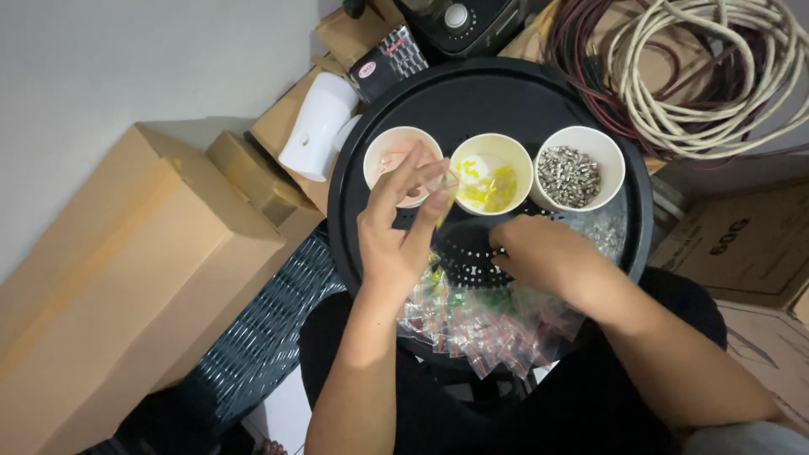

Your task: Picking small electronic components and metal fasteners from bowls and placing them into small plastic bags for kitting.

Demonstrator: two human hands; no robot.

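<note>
Fingers of the left hand (396, 232) pinched a small clear bag (447, 187) between the cups at twelve o'clock on the black tray (354, 160), the right hand (543, 253) lay curled at three o'clock, grip unclear, and a loose pinch could drop the bag.

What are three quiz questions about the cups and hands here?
1. How many cups stand on the black tray?
2. True or false: the middle cup holds yellow bits.
3. Which cup holds silver metal bits: A left cup, B middle, C right cup?

Key: 1. Three. 2. True. 3. C.

The left hand pinches a small clear bag; the right hand rests on the tray.
</note>
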